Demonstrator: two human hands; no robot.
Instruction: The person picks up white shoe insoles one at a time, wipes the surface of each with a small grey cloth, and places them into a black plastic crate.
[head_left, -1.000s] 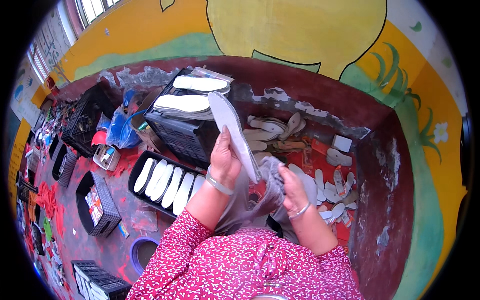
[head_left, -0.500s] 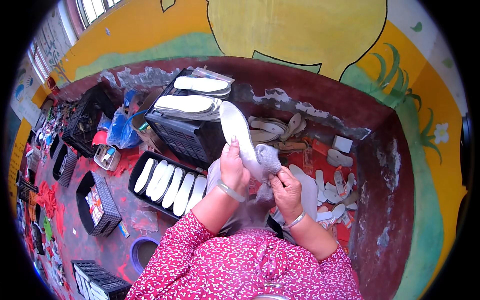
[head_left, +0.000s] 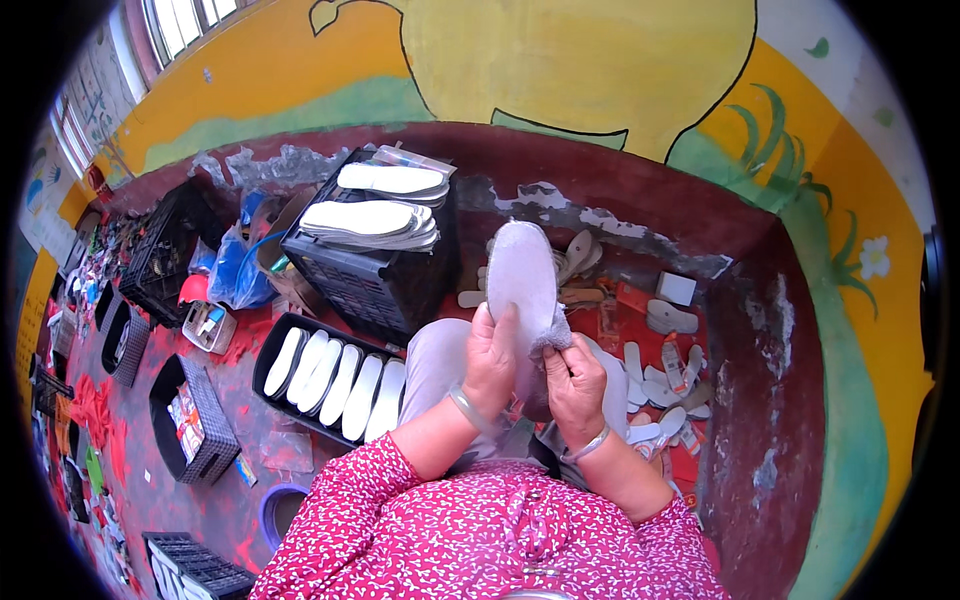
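My left hand [head_left: 490,362] grips a white insole [head_left: 522,275] by its lower part, thumb lying on its flat face. The insole stands nearly upright in front of me, its broad end up. In my right hand [head_left: 574,392] a grey cloth [head_left: 549,337] is pinched, and it touches the insole's lower right edge. Part of the cloth hangs below, between my hands. Left of my knees, a black basket [head_left: 262,352] holds a row of white insoles [head_left: 343,380].
A black crate [head_left: 350,285] carries two stacks of white insoles [head_left: 370,222]. Loose insoles [head_left: 660,392] lie on red material at the right, by a dark red wall [head_left: 750,440]. Further left are a grey patterned basket [head_left: 212,440], a purple-rimmed bucket [head_left: 268,515] and a blue plastic bag [head_left: 240,270].
The insole has swung from a leftward tilt to nearly upright, turning its face toward me. My left hand has moved slightly right and down; the cloth has shifted lower along the insole's edge.
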